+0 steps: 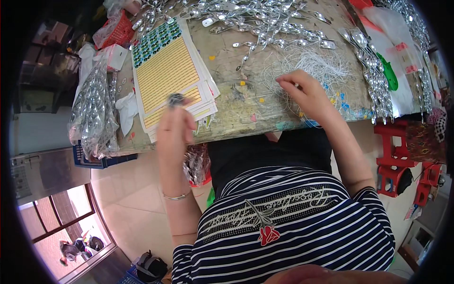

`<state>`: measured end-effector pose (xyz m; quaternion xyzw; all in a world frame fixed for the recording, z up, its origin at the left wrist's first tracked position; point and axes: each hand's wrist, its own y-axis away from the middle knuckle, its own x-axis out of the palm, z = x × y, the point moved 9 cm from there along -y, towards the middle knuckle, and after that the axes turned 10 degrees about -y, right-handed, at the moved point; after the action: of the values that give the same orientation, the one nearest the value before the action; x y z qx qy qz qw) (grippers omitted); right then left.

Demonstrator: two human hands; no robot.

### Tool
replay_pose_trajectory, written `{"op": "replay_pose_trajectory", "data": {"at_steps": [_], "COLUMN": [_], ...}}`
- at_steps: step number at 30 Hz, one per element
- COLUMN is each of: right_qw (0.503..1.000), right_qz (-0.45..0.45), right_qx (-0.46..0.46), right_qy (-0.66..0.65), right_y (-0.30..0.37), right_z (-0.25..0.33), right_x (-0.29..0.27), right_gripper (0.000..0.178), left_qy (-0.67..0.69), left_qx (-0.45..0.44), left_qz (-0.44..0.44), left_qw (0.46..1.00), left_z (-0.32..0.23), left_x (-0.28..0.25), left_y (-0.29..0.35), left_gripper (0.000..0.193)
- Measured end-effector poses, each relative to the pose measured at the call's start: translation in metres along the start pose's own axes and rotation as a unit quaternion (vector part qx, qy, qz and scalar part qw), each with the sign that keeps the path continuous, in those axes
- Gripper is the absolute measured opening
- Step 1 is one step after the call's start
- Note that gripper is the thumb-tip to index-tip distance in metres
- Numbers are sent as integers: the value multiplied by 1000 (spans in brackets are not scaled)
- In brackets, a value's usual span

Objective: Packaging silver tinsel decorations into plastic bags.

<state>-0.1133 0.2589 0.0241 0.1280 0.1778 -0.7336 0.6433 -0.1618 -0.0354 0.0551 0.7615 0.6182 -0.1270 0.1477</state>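
Pinched in the left hand (174,127) fingertips is a small dark bead-like piece (176,99), raised above the stack of yellow sticker sheets (165,71) on the worn table (236,94). Right hand (305,92) fingers close on white strings (317,64) lying just beyond. Silver metal pieces (265,21) heap along the far edge.

Yellow sticker sheets (165,71) on table left — clear bag (93,111) at left edge.

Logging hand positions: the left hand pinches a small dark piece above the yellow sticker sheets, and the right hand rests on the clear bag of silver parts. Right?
Not quite. In the head view the right hand touches the bundle of white strings, not the bag. The left hand does pinch the small dark piece above the yellow sticker sheets.
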Motion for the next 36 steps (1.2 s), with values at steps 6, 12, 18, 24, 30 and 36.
{"op": "replay_pose_trajectory", "data": {"at_steps": [6, 12, 18, 24, 30, 36], "right_qw": [974, 973, 998, 998, 995, 994], "right_qz": [-35, -17, 6, 27, 53, 76], "right_qx": [-147, -119, -4, 39, 18, 20], "right_qy": [167, 195, 58, -43, -87, -77], "right_y": [-57, -71, -64, -56, -50, -46], "right_z": [-10, -28, -12, -3, 14, 26], "right_x": [14, 18, 3, -3, 3, 11], "right_gripper": [14, 11, 14, 15, 13, 12], "left_qy": [-40, -27, 15, 36, 19, 17], "left_qx": [-34, -48, -66, -73, -61, -26], "left_qz": [209, 244, 223, 202, 131, 149], "left_qw": [977, 968, 972, 976, 989, 988], "left_z": [25, 39, 50, 48, 6, -20], "left_x": [86, 99, 95, 93, 93, 123], "left_y": [33, 38, 39, 31, -4, -31], "left_gripper": [29, 29, 29, 27, 22, 29]}}
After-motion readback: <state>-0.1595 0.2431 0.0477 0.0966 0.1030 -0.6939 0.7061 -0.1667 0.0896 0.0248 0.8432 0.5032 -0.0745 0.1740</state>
